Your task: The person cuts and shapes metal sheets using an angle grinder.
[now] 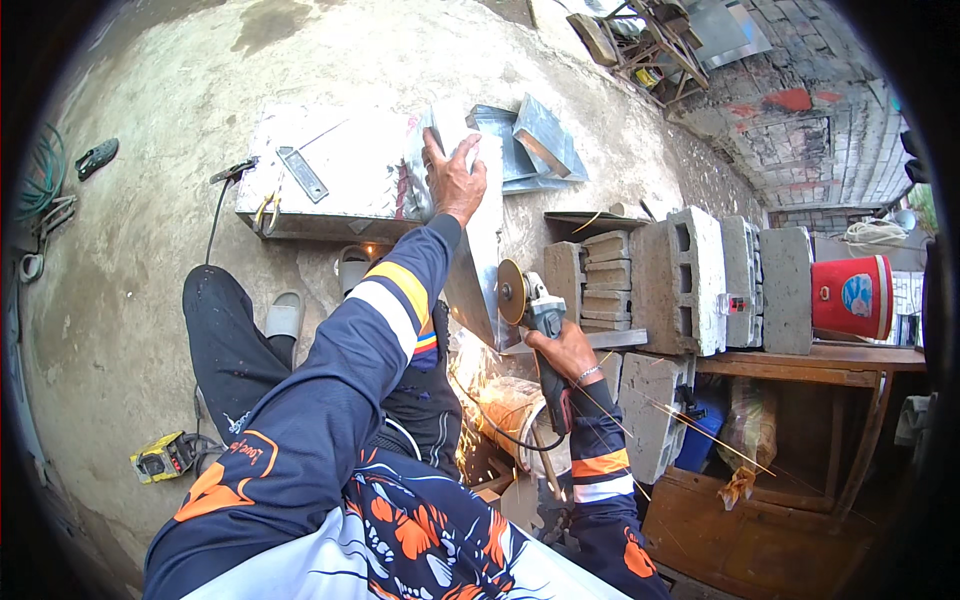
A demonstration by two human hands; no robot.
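Observation:
My right hand (566,352) is wrapped round an angle grinder (546,312), its disc upright against the edge of a long folded sheet-metal piece (478,262). Sparks (470,375) spray down from the contact. My left hand (458,178) grips the far part of that metal piece, fingers and thumb spread over its sides. It lies partly over a metal-covered work block (350,150), which carries a flat metal tool (302,174), a clamp (234,170) with a cable, and yellow-handled pliers (266,214).
Bent metal pieces (545,140) lie beyond my left hand. To the right stand concrete blocks (700,280), a red bucket (850,297) and a wooden cabinet (800,375). A yellow machine (163,459) sits at the lower left. The grinder's cord (500,430) loops near my legs. Another person's leg (225,340) is close on the left.

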